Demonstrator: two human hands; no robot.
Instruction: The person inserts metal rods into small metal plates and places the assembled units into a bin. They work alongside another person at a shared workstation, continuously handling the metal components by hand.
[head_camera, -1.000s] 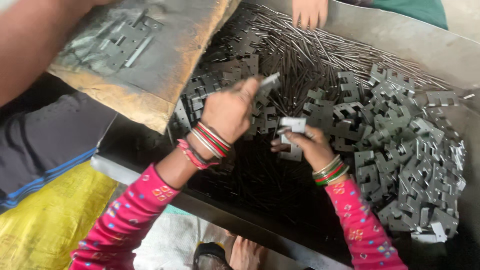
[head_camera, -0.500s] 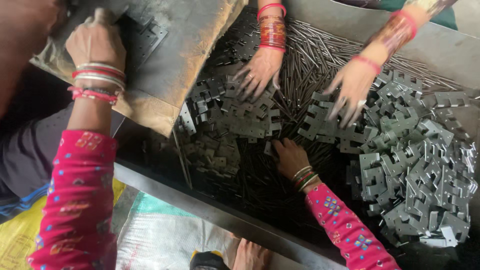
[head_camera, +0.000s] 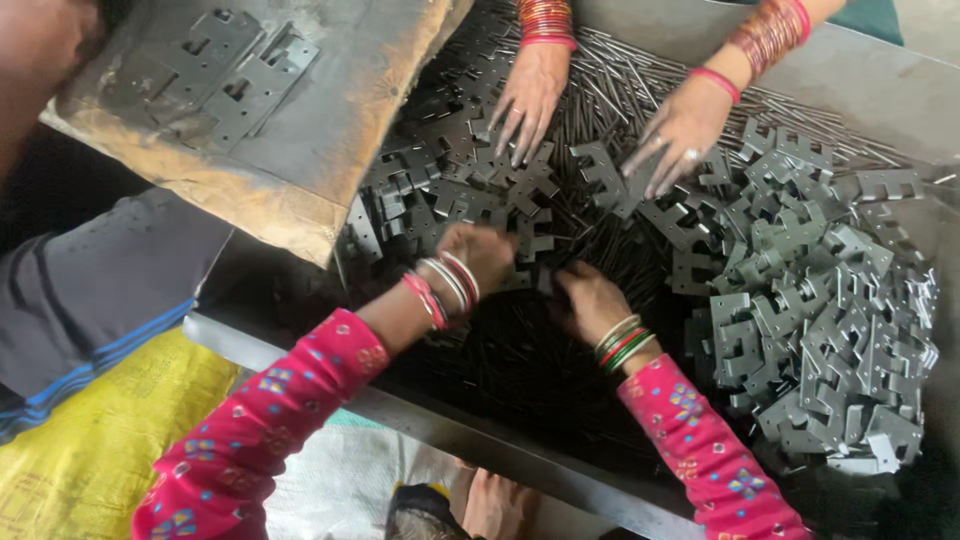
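My left hand (head_camera: 485, 255) and my right hand (head_camera: 590, 300) are down in a heap of flat grey stamped metal plates (head_camera: 820, 300) inside a big metal tray (head_camera: 880, 80). The fingers of both hands curl over plates near the heap's left middle, almost touching each other. Both wrists carry bangles and both sleeves are pink and patterned. Thin dark metal rods (head_camera: 620, 90) lie under and behind the plates.
Another person's two hands (head_camera: 530, 95) (head_camera: 680, 135) spread plates at the tray's far side. A worn board (head_camera: 330, 130) with a few stacked plates (head_camera: 230, 80) leans at upper left. Dark striped cloth (head_camera: 100, 290) and a yellow sack (head_camera: 90, 440) lie left.
My left hand has come back from the board at upper left to the heap, beside my right hand. The other person's hands stay on the plates at the far side.
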